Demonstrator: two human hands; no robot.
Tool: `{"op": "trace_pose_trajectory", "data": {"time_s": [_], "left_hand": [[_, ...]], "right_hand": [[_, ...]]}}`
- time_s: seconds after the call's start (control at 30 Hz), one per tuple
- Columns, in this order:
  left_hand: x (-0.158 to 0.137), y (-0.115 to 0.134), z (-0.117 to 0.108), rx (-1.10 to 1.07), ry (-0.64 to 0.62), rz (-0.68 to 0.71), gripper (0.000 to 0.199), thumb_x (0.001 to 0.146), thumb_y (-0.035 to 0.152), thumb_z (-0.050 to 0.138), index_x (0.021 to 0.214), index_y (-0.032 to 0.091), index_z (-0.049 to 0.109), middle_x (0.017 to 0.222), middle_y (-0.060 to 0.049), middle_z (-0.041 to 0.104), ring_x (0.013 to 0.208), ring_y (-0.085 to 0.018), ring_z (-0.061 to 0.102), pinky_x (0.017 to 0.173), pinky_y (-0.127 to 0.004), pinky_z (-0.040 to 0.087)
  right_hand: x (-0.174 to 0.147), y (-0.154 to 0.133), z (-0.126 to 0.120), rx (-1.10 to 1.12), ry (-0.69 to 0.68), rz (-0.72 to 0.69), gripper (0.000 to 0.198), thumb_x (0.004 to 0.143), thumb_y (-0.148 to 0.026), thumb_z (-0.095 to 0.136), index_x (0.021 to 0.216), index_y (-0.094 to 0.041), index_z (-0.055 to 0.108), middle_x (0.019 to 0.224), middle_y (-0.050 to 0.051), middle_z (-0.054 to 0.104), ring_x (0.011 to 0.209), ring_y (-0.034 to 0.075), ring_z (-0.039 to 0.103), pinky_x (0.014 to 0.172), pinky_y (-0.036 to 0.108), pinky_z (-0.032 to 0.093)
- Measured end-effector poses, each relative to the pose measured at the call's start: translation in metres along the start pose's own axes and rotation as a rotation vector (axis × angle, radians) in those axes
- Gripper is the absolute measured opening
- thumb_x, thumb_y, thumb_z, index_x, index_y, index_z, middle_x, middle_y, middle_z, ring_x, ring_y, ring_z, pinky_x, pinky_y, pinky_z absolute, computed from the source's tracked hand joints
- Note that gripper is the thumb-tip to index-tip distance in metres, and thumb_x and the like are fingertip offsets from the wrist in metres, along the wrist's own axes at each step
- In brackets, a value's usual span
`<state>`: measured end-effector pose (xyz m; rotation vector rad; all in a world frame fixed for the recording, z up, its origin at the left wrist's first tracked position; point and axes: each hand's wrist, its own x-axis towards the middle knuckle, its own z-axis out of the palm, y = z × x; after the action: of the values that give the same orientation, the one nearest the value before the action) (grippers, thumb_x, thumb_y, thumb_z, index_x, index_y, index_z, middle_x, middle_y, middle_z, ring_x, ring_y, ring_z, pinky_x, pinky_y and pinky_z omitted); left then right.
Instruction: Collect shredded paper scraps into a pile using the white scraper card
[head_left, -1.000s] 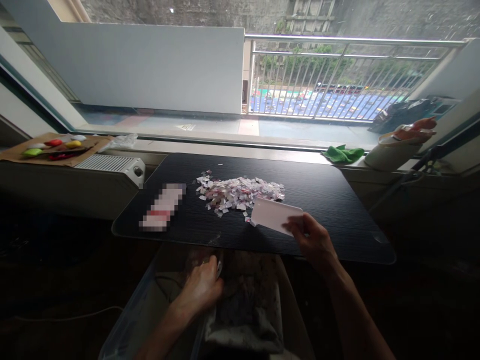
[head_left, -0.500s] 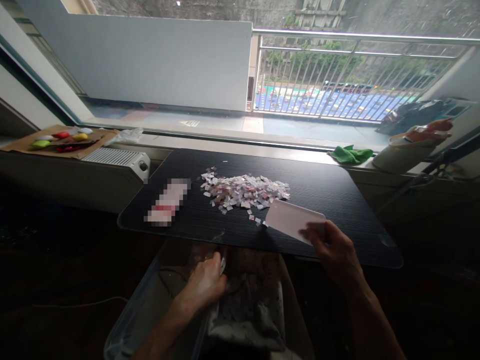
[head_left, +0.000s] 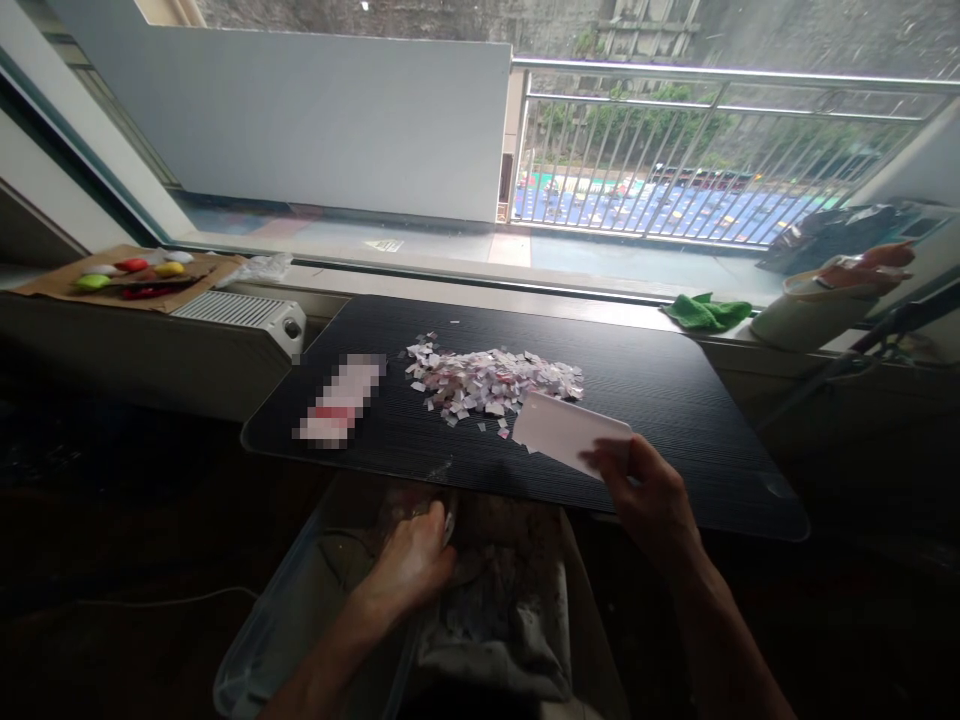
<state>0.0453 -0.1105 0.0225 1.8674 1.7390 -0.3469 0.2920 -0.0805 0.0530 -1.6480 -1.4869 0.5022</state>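
Note:
My right hand (head_left: 652,490) grips a pale card (head_left: 559,428) between thumb and fingers. The card's far end is tilted down at the near edge of a heap of small paper scraps (head_left: 491,380) on the dark tabletop (head_left: 652,390). Just below the table's front edge, my left hand (head_left: 416,550) is closed on something with a pale, curved rim, mostly hidden by the fingers and shadow. A few scraps lie loose between the heap and the card.
A blurred-out pinkish-white item (head_left: 341,400) lies on the table's left side. Beneath the edge stands a clear plastic bin (head_left: 255,640). Along the window sit a heater (head_left: 255,318), a board (head_left: 67,285) with coloured items, a green cloth (head_left: 706,312) and a whitish container (head_left: 787,315).
My right hand has moved the card left, across where some loose scraps lay near the heap's front. My left hand stays at nearly the same place below the table edge.

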Motion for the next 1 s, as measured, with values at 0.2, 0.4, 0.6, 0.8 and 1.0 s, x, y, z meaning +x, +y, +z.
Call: {"op": "trace_pose_trajectory", "data": {"time_s": [0.2,0.4,0.6,0.8,1.0], "left_hand": [[-0.001,0.002,-0.004,-0.027,-0.039,0.000,0.027,0.070,0.016,0.040,0.097,0.017,0.044,0.093,-0.010,0.062,0.089,-0.025,0.060,0.070,-0.031,0.041],[-0.002,0.003,0.003,-0.101,-0.012,0.047,0.040,0.069,0.013,0.042,0.108,0.015,0.043,0.100,-0.012,0.061,0.098,-0.025,0.057,0.077,-0.031,0.042],[-0.007,0.020,0.002,-0.086,-0.047,0.051,0.045,0.067,0.011,0.045,0.112,0.012,0.043,0.104,-0.015,0.060,0.097,-0.028,0.057,0.079,-0.035,0.042],[-0.007,0.027,0.006,-0.063,-0.023,0.065,0.046,0.067,0.011,0.045,0.114,0.010,0.043,0.098,-0.016,0.061,0.094,-0.029,0.058,0.079,-0.036,0.043],[-0.007,0.026,0.011,-0.042,0.014,0.100,0.045,0.067,0.013,0.045,0.112,0.010,0.044,0.097,-0.016,0.062,0.091,-0.029,0.060,0.076,-0.036,0.046]], "right_hand": [[0.015,-0.007,0.028,0.039,-0.101,-0.060,0.017,0.079,-0.033,0.050,0.089,-0.021,0.058,0.085,0.005,0.070,0.076,0.019,0.064,0.068,0.030,0.048],[0.012,-0.006,0.043,0.067,-0.184,-0.024,0.019,0.078,-0.036,0.052,0.087,-0.020,0.057,0.083,0.005,0.069,0.074,0.019,0.063,0.069,0.031,0.047],[0.008,0.000,0.038,0.123,-0.200,0.074,0.020,0.076,-0.038,0.054,0.086,-0.020,0.057,0.082,0.004,0.068,0.073,0.018,0.062,0.067,0.030,0.047],[-0.001,-0.005,0.040,0.157,-0.307,0.088,0.019,0.076,-0.036,0.053,0.083,-0.019,0.056,0.078,0.004,0.066,0.068,0.017,0.059,0.062,0.028,0.045],[-0.003,-0.010,0.043,0.227,-0.359,0.086,0.016,0.075,-0.034,0.054,0.081,-0.018,0.055,0.073,0.002,0.063,0.065,0.015,0.056,0.060,0.025,0.043]]}}
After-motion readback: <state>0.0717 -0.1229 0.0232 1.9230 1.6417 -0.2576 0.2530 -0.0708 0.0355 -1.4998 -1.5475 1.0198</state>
